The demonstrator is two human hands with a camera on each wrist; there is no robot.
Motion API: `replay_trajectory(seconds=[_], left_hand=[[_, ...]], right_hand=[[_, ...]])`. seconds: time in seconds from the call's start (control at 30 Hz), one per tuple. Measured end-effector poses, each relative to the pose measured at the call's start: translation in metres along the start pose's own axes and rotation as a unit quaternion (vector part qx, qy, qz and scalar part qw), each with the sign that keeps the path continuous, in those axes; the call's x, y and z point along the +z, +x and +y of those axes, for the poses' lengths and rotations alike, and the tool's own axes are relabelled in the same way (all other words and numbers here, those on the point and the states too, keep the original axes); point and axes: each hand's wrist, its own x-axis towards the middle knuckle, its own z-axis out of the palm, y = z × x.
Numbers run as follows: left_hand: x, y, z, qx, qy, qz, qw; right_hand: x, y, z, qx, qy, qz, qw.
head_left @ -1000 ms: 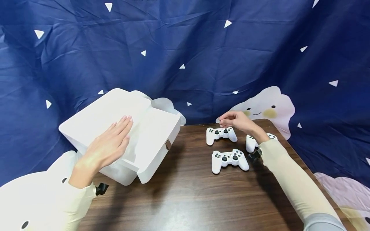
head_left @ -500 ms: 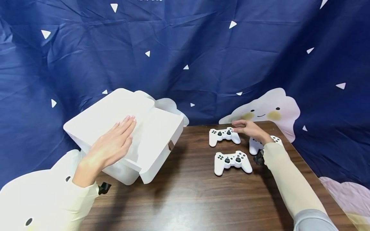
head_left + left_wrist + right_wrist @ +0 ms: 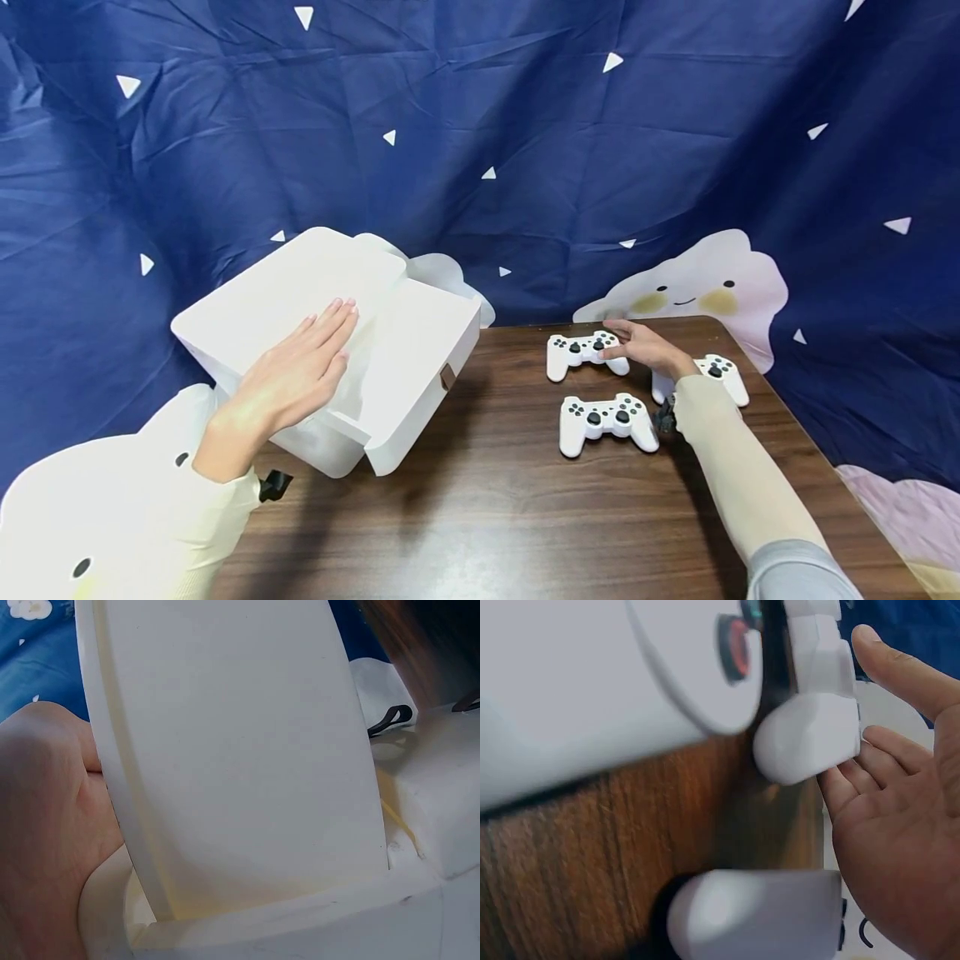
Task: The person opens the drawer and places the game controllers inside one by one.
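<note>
My left hand (image 3: 288,375) lies with straight fingers over a white box (image 3: 292,287) on the left, whose white drawer (image 3: 423,333) is pulled out toward the right. A small brown tab (image 3: 447,377) shows on the drawer's front. In the left wrist view that hand (image 3: 52,825) appears at the left edge. My right hand (image 3: 645,346) reaches to the right grip of the far white game controller (image 3: 587,350). In the right wrist view its fingers extend behind the controller (image 3: 806,739), thumb held apart above.
A second white controller (image 3: 607,421) lies nearer on the brown wooden table (image 3: 510,508). Another controller (image 3: 731,383) sits to the right, partly behind the right forearm. A blue patterned cloth (image 3: 525,150) hangs behind the table, whose right edge slopes away.
My right hand has shifted from above the far controller to its right side and lowered, with the fingers spreading apart. The left hand stays on the box; the view has turned slightly.
</note>
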Motion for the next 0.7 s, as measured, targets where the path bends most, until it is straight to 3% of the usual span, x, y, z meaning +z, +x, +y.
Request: replay_trajectory(seconds=[0.17,0.43,0.7], left_hand=[[-0.0003,0.0005,0.0002,0.000,0.001,0.002,1.0000],[-0.0001,0.0003,-0.0002,-0.002,0.002,0.001,1.0000],[0.0003,0.0008,-0.0004,-0.001,0.002,0.000,1.0000]], right_hand=[[0.0059,0.0045,0.0061,0.013,-0.020,0.007,0.9997],[0.0112,0.0063,0.0072,0.001,-0.031,0.021,0.9993],[0.0098,0.0060,0.0058,0.022,-0.092,0.019,0.9954]])
